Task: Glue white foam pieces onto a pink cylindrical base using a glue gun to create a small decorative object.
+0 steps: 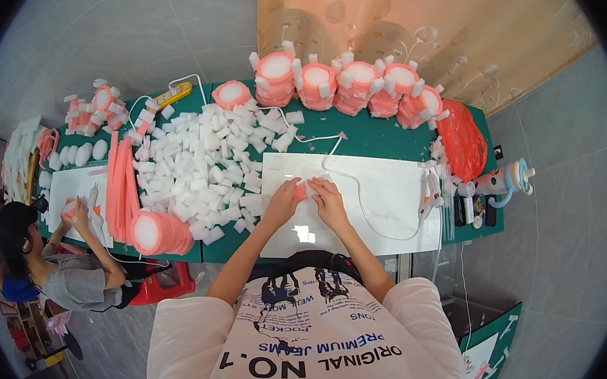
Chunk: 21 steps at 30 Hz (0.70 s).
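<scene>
Over a glossy white board, my two hands meet close together. My left hand is closed around a small pink foam piece. Fingers of my right hand pinch a small white foam block against it; much of both pieces is hidden by the fingers. To the left lies a big heap of white foam blocks. A white glue gun rests at the board's right end, with its cord looping across the board.
Several pink foam rolls with white centres line the table's far edge. Pink strips and a large pink roll lie left. At right are a red plastic bag and a tumbler. A co-worker works at far left.
</scene>
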Motion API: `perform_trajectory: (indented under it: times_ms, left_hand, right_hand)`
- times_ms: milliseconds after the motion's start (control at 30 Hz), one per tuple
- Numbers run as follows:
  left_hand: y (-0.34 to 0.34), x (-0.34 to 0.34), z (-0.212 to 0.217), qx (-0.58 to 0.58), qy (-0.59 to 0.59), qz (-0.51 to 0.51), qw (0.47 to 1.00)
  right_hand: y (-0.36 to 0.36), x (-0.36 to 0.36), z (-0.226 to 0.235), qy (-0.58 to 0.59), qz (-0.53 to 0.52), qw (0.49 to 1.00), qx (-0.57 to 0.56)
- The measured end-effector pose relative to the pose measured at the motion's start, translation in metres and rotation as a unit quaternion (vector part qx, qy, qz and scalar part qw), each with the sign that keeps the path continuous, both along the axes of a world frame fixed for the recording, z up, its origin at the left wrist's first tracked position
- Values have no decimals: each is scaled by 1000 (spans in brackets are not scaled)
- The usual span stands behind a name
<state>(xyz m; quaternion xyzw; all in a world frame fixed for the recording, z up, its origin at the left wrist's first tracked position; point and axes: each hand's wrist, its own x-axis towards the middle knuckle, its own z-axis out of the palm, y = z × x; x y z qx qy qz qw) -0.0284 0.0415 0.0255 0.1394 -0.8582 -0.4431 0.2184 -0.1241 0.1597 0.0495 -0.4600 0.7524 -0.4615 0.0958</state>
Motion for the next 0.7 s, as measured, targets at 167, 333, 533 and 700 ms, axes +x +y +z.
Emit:
perform_trajectory:
  times_ms: [167,333,533,700]
  left_hand:
    - [2,-3,-5,-12,-16,-13,1000]
    - [6,-3,-5,-22,-8,-7,1000]
    - [5,1,-2,-6,-11,-10,1000]
    - [3,3,-2,-4,3,-7,1000]
  right_hand:
    - [1,1,-7,48,-14,999,9]
    - [4,2,-6,88,-35,996,8]
    - [4,-9,21,-51,-8,998,41]
    - [-36,-30,21,113,-141,983,39]
